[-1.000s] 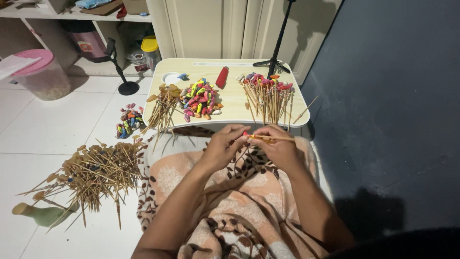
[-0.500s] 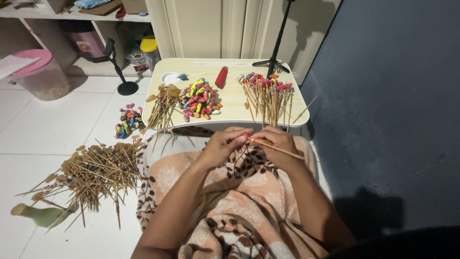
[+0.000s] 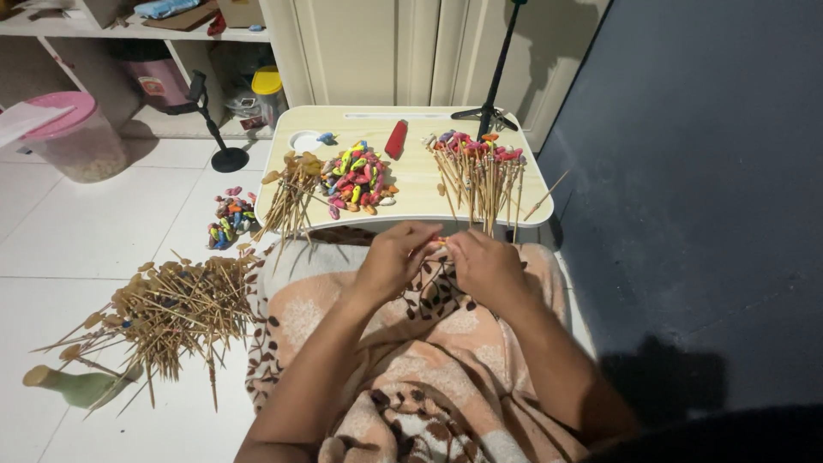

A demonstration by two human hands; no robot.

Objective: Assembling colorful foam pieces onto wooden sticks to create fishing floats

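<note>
left hand [image 3: 396, 260] and right hand [image 3: 484, 266]: fingertips pinched together on a small orange piece [image 3: 441, 243], over the lap. lap table [image 3: 411, 184]: coloured balloon pile [image 3: 356, 180], stick bundles [image 3: 480, 171]. pink-lidded tub [image 3: 73, 137]: pale contents.

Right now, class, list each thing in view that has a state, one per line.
Left hand: fingers pinched on a small orange piece.
Right hand: fingers closed at the same piece.
Balloon pile: loose, deflated.
Finished sticks: balloons fitted.
Pink-lidded tub: lidded.
</note>
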